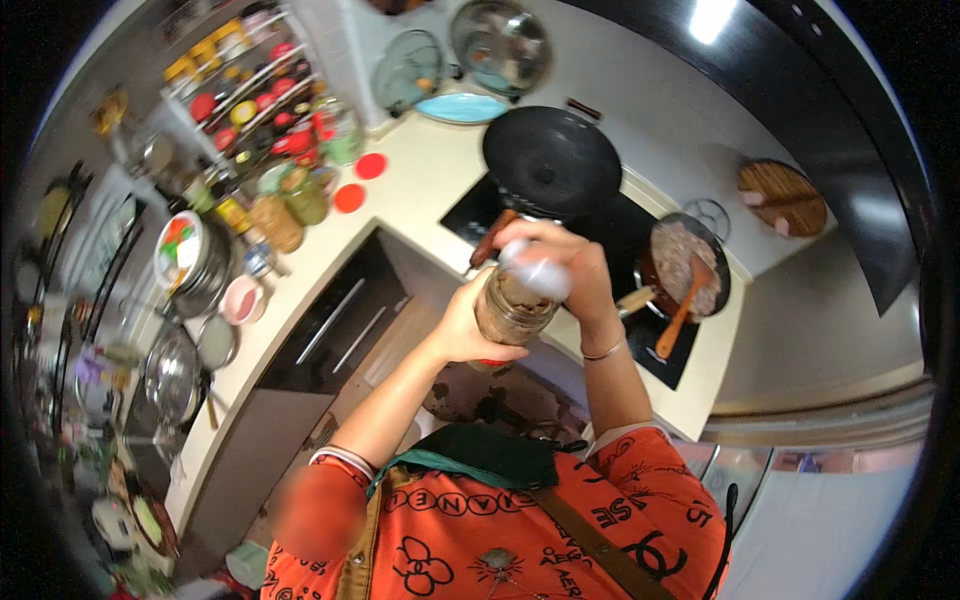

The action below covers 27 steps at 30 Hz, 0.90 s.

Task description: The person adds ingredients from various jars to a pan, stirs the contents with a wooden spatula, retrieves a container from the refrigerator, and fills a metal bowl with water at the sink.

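Observation:
My left hand (462, 325) is wrapped round a glass jar (515, 312) with brown contents, held tilted in front of my chest. Over the jar's mouth, my right hand (572, 262) is closed on a white, spoon-like thing (542, 276) smeared by motion. Beyond my hands a black wok (552, 160) stands on the dark hob (615, 222), its wooden handle (492, 238) pointing toward me. To the right, a frying pan (640, 262) holds pale, crumbly food (678, 252) with a wooden spatula (682, 315) resting in it.
Red lids (350, 198) lie on the pale counter (425, 165) near several jars and a spice rack (245, 95). Along the left counter are a pink cup (242, 299), a white pot (190, 262) and a metal bowl (172, 372). Pot lids (500, 45) lean against the back wall.

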### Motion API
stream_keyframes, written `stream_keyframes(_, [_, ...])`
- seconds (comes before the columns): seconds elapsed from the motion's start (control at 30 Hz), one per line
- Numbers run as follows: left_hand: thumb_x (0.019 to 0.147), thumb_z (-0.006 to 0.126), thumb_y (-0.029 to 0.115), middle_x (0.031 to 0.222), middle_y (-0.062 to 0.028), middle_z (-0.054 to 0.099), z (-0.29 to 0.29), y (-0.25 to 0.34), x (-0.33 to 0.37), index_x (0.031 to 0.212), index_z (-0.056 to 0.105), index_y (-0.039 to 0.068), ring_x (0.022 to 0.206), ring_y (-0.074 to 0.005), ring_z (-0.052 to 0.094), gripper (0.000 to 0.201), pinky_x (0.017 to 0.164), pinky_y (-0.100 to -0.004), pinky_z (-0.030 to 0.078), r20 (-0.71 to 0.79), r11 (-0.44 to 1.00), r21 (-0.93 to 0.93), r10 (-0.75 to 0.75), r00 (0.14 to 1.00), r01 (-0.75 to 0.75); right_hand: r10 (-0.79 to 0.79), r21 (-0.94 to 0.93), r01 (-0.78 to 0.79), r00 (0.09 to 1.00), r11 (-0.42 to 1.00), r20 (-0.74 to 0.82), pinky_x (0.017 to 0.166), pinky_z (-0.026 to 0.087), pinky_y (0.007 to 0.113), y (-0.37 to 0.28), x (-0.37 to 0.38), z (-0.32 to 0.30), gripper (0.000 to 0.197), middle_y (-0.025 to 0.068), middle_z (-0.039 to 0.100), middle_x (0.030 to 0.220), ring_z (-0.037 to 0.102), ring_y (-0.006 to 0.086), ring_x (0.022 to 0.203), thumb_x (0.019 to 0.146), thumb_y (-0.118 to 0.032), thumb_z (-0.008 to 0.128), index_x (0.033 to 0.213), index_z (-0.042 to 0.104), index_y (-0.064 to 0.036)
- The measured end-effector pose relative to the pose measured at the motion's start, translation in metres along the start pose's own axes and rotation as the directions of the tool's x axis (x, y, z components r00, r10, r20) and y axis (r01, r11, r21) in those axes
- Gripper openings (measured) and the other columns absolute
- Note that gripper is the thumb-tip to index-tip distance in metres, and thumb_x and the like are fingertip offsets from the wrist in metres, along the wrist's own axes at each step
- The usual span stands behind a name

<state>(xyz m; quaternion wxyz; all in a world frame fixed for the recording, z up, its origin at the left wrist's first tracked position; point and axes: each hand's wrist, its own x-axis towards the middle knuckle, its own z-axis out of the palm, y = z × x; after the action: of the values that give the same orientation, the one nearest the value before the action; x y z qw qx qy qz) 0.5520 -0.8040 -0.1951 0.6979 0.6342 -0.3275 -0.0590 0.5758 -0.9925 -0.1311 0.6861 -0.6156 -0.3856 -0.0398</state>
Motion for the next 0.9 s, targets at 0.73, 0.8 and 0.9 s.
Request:
stream_keyframes(0.73, [0.057, 0.094, 0.021, 0.117, -0.0126, 0.065, -0.163, 0.252, -0.602, 0.125, 0.051, -0.002, 0.108, -0.0205, 0.061, 0.084, 0.095, -0.0363, 0.05, -0.983, 0.935, 0.174, 0.183, 0.003, 0.309, -0.136, 0.467, -0.569, 0.527, 0.677, 0.839, 0.097, 0.049, 0.041, -0.029, 0.059, 0.645, 0.063, 0.0244, 0.058, 0.128, 0.06, 0.028, 0.115, 0.105, -0.048, 0.03, 0.14, 0.043, 0.0022])
stream_keyframes(0.8, [0.058, 0.094, 0.021, 0.118, -0.0129, 0.064, -0.169, 0.265, -0.629, 0.126, 0.051, -0.002, 0.109, -0.0195, 0.061, 0.084, 0.096, -0.0357, 0.049, -0.961, 0.885, 0.244, 0.275, -0.023, 0.398, -0.119, 0.497, -0.607, 0.553, 0.62, 0.824, 0.097, 0.05, 0.041, -0.019, 0.07, 0.686, 0.067, 0.0236, 0.062, 0.123, 0.065, 0.0284, 0.109, 0.105, -0.052, 0.026, 0.135, 0.046, 0.0047])
stream_keyframes(0.9, [0.058, 0.093, 0.018, 0.118, -0.013, 0.063, -0.182, 0.279, -0.646, 0.127, 0.05, -0.002, 0.11, -0.0191, 0.061, 0.084, 0.095, -0.0352, 0.05, -0.953, 0.874, 0.276, 0.303, -0.006, 0.4, -0.034, 0.442, -0.416, 0.696, 0.795, 0.717, 0.112, 0.037, 0.043, -0.024, 0.043, 0.773, 0.065, 0.0229, 0.054, 0.135, 0.054, 0.0323, 0.125, 0.105, -0.05, 0.025, 0.137, 0.046, 0.0029])
